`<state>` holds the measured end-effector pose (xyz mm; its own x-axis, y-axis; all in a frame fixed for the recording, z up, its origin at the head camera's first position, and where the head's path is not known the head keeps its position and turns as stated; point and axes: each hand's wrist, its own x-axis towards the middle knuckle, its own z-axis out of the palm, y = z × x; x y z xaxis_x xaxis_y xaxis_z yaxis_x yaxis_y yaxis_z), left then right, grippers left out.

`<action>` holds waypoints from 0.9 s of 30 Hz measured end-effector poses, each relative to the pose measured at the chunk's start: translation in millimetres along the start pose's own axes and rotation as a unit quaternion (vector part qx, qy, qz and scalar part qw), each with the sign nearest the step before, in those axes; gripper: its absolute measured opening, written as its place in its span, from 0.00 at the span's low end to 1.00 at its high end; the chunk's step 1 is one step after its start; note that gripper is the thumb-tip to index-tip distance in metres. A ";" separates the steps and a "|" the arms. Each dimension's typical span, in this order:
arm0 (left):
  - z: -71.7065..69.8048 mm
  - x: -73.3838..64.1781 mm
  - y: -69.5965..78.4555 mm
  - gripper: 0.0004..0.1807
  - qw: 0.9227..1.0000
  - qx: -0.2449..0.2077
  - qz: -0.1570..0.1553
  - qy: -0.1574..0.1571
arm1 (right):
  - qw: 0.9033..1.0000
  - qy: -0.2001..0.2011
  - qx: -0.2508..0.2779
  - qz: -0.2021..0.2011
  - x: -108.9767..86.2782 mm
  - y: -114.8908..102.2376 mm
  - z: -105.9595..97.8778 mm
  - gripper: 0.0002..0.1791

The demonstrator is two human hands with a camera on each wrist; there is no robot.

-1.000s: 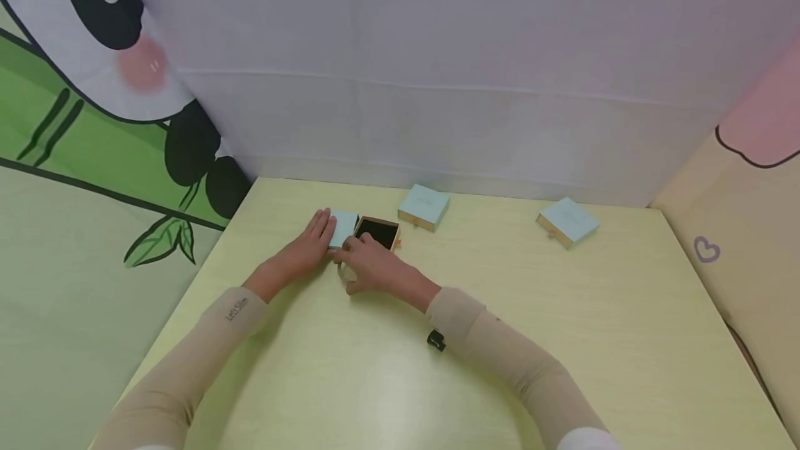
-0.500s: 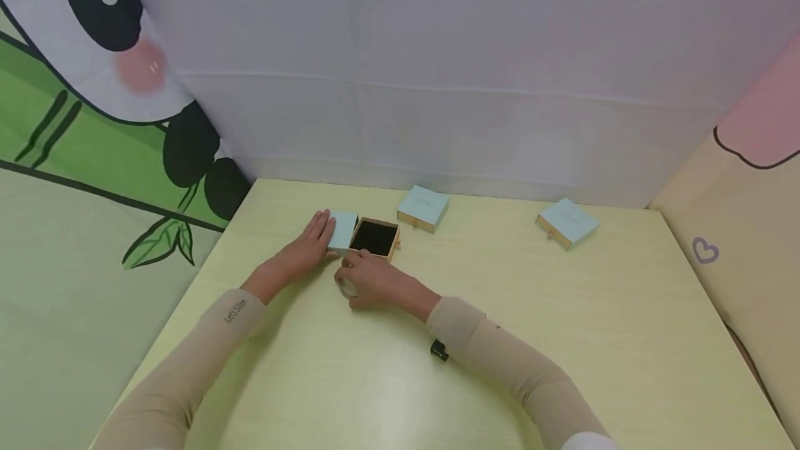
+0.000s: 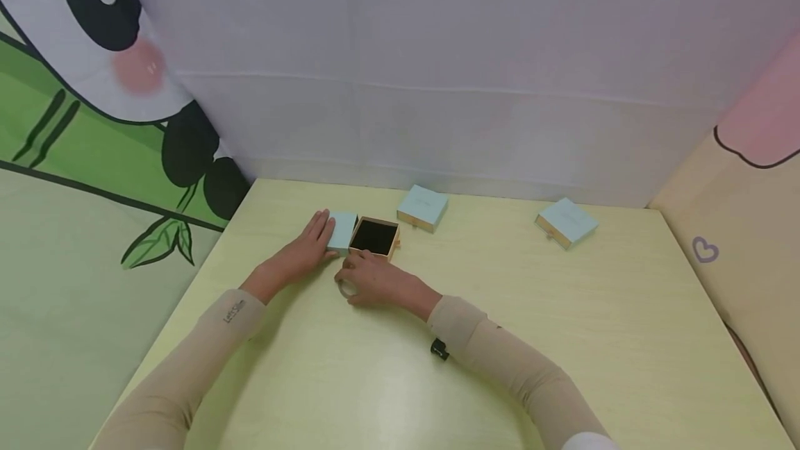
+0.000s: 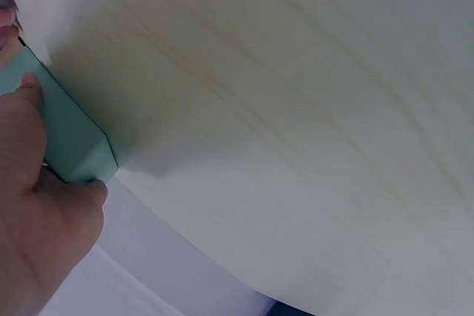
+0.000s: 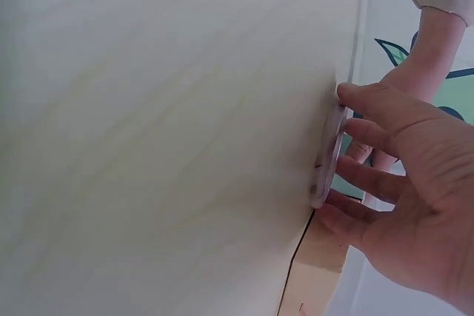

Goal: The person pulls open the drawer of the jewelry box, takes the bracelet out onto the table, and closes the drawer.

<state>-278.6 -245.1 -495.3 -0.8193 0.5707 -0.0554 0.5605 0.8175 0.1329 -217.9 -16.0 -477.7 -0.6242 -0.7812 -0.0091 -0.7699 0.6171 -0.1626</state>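
Note:
A light-blue drawer box (image 3: pixel 343 230) sits at the left back of the table, its black-lined drawer (image 3: pixel 375 236) pulled out to the right. My left hand (image 3: pixel 306 247) holds the blue sleeve by its left part; in the left wrist view, thumb and finger grip the box (image 4: pixel 70 131) at its side and end. My right hand (image 3: pixel 375 280) is just in front of the drawer and holds a pale ring-shaped bangle (image 3: pixel 346 288). In the right wrist view the bangle (image 5: pixel 329 155) appears edge-on, upright between the fingertips. The fingers hide part of it.
One closed blue box (image 3: pixel 423 207) lies behind and right of the pulled-out drawer. Another closed blue box (image 3: pixel 567 222) lies farther right. The pale table (image 3: pixel 387 380) meets a hanging cloth (image 3: pixel 437 123) at its back edge.
My right hand has come back from over the drawer toward the near side with the bangle, uncovering more of the black lining. Over the last half second it has barely moved. The left hand stays.

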 end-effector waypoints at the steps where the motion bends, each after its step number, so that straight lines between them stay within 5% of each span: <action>1: -0.4 0.1 0.0 0.44 1.000 -0.002 0.000 0.000 | 1.000 0.000 0.000 0.001 0.1 0.4 -0.8 0.22; 8: -2.4 1.0 0.0 0.43 1.000 0.000 0.010 0.011 | 0.997 0.038 0.056 0.018 -3.4 14.0 -19.1 0.16; 11: -3.3 1.9 0.5 0.43 1.000 -0.005 0.008 0.009 | 0.990 0.082 0.088 0.070 -10.1 28.4 -25.3 0.10; 15: -3.0 2.4 -0.2 0.44 1.000 -0.005 0.002 0.000 | 0.964 0.118 0.137 0.196 -19.4 49.8 -25.3 0.08; 19: -1.7 1.8 -2.2 0.44 1.000 -0.003 0.000 -0.003 | 0.936 0.104 0.171 0.289 -23.3 64.7 -21.0 0.12; 27: -1.6 0.8 -2.3 0.44 1.000 -0.013 -0.001 -0.009 | 0.933 0.093 0.206 0.280 -11.6 73.4 -8.5 0.15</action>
<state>-280.8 -246.6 -494.1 -0.8176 0.5711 -0.0733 0.5557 0.8160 0.1591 -268.3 39.2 -481.1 -0.9552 -0.2934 -0.0401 -0.2242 0.8051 -0.5492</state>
